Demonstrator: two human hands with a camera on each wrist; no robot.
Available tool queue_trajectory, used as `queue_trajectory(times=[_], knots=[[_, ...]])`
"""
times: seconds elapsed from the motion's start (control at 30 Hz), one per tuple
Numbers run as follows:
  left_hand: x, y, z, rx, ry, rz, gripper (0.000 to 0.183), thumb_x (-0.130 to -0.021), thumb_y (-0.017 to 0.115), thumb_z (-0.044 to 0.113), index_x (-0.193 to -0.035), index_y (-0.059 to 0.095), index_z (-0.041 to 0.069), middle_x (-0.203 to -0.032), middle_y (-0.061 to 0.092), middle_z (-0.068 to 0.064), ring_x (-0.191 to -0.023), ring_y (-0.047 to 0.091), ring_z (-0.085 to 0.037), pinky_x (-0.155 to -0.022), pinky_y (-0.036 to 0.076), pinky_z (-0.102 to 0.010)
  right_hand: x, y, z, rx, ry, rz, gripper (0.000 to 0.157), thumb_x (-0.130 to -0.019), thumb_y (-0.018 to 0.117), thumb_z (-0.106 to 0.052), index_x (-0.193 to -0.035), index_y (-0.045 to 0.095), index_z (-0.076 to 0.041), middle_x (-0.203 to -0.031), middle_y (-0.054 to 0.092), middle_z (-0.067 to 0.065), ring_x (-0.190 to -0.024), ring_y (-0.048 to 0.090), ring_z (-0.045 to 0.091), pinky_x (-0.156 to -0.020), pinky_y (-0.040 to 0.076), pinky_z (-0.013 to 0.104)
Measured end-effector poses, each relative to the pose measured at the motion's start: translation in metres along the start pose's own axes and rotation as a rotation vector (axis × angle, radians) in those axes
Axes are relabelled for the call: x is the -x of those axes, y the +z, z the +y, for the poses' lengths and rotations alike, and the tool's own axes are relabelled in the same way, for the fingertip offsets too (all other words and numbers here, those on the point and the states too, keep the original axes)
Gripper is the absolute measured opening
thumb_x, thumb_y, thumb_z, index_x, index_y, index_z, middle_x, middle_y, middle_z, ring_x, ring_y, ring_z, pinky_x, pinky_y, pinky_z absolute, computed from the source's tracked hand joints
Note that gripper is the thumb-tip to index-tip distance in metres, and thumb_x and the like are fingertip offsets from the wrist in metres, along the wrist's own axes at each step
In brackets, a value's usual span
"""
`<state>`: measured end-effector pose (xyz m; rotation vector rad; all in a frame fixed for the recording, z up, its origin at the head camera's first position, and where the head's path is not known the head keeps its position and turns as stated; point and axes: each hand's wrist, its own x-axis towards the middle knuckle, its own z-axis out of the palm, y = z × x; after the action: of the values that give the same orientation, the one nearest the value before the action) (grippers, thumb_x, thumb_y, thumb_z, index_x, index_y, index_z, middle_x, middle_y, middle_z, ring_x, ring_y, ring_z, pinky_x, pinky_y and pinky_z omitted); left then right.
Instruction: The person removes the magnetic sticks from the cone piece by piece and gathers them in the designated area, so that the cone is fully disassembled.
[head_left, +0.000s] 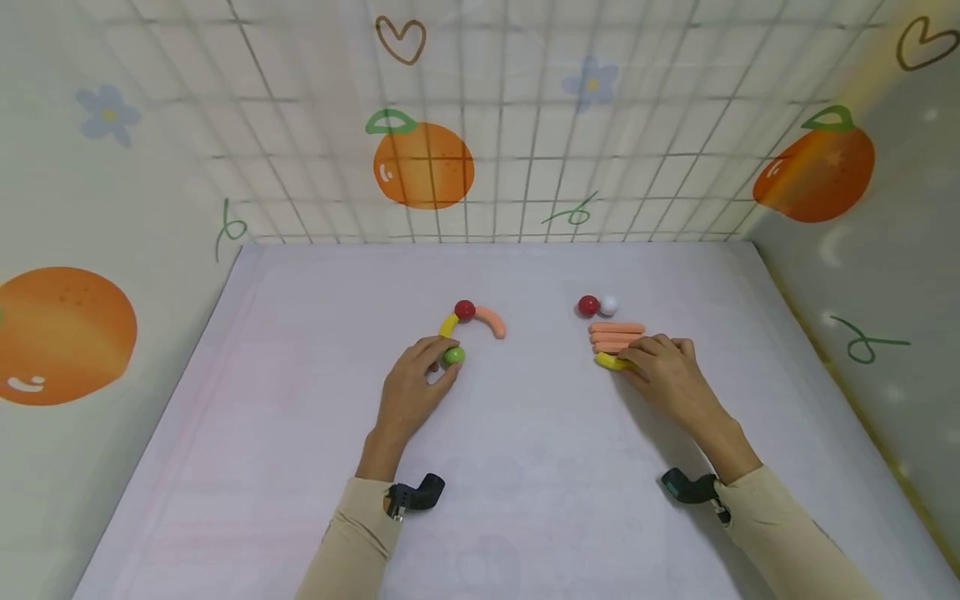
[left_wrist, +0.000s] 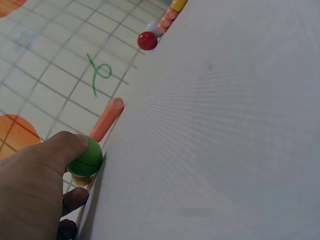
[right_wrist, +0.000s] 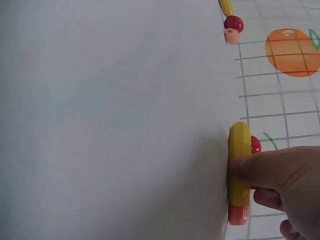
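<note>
My left hand (head_left: 414, 379) grips a small green ball (head_left: 454, 356) low over the white table; in the left wrist view the thumb lies over the green ball (left_wrist: 86, 159). Just beyond the fingers, a yellow curved piece (head_left: 448, 325), a red ball (head_left: 465, 311) and a pink sausage (head_left: 492, 322) form an arc. On the other side, my right hand (head_left: 670, 375) pinches a toy banana (head_left: 612, 362) at the near side of a row of pink sausages (head_left: 611, 328). Seen from the right wrist, the thumb presses on the banana (right_wrist: 239, 150). Fingers partly cover the sausages.
Behind the sausage row, another red ball (head_left: 588, 306) and a white ball (head_left: 609, 306) touch each other. The white table (head_left: 525, 467) ends at a grid-patterned back wall (head_left: 517, 183) printed with oranges, and side walls stand left and right.
</note>
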<state>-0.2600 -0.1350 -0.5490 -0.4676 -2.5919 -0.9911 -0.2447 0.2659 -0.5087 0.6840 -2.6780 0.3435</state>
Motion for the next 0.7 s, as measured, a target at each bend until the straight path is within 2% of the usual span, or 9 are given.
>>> queue_trajectory(times=[0.17,0.27,0.4,0.5,0.6,0.7], knots=[[0.0,0.0,0.0,-0.001,0.004,0.004,0.034,-0.092,0.075,0.028,-0.126,0.069,0.024,-0.126,0.062,0.006,-0.091,0.057,-0.01,-0.075,0.05,-0.03,0.001,-0.004,-0.009,0.0,-0.013,0.035,0.03,-0.075,0.086,-0.002,-0.102,0.075,-0.003,-0.103,0.07,0.013,-0.098,0.058,0.033,-0.082,0.034,0.053],[-0.001,0.0,0.0,0.014,0.029,0.012,0.034,-0.092,0.075,0.03,-0.126,0.069,0.025,-0.124,0.064,0.007,-0.089,0.057,-0.009,-0.073,0.05,-0.029,0.0,-0.011,-0.024,-0.024,-0.07,0.093,0.03,-0.073,0.085,0.002,-0.1,0.075,-0.004,-0.101,0.07,0.011,-0.097,0.06,0.032,-0.079,0.035,0.052],[-0.001,-0.001,0.001,0.143,0.068,0.019,0.036,-0.093,0.073,0.029,-0.129,0.07,0.025,-0.104,0.068,0.012,-0.077,0.055,-0.011,-0.064,0.045,-0.027,-0.007,-0.012,-0.047,-0.067,-0.185,0.153,0.025,-0.073,0.082,0.002,-0.096,0.075,-0.005,-0.097,0.07,0.007,-0.095,0.061,0.03,-0.076,0.036,0.05],[0.0,-0.001,0.001,0.197,0.087,0.042,0.038,-0.094,0.072,0.023,-0.132,0.068,0.024,-0.098,0.069,0.011,-0.073,0.052,-0.013,-0.06,0.043,-0.026,-0.013,-0.006,-0.062,-0.095,-0.236,0.163,0.021,-0.074,0.082,0.002,-0.092,0.074,-0.007,-0.094,0.069,0.005,-0.09,0.061,0.027,-0.074,0.036,0.047],[0.001,0.0,0.0,0.121,0.104,0.07,0.04,-0.093,0.072,0.018,-0.132,0.067,0.024,-0.111,0.069,0.009,-0.08,0.052,-0.013,-0.064,0.045,-0.025,-0.016,0.001,-0.074,-0.134,-0.243,0.141,0.02,-0.076,0.081,-0.001,-0.093,0.075,-0.008,-0.095,0.07,0.004,-0.09,0.061,0.025,-0.074,0.036,0.044],[0.003,0.002,0.001,0.03,0.125,0.045,0.041,-0.092,0.074,0.019,-0.132,0.067,0.027,-0.126,0.065,0.012,-0.091,0.052,-0.01,-0.07,0.047,-0.026,-0.02,0.008,-0.084,-0.175,-0.223,0.099,0.02,-0.079,0.081,-0.005,-0.097,0.075,-0.009,-0.099,0.07,0.003,-0.094,0.061,0.025,-0.078,0.037,0.044]])
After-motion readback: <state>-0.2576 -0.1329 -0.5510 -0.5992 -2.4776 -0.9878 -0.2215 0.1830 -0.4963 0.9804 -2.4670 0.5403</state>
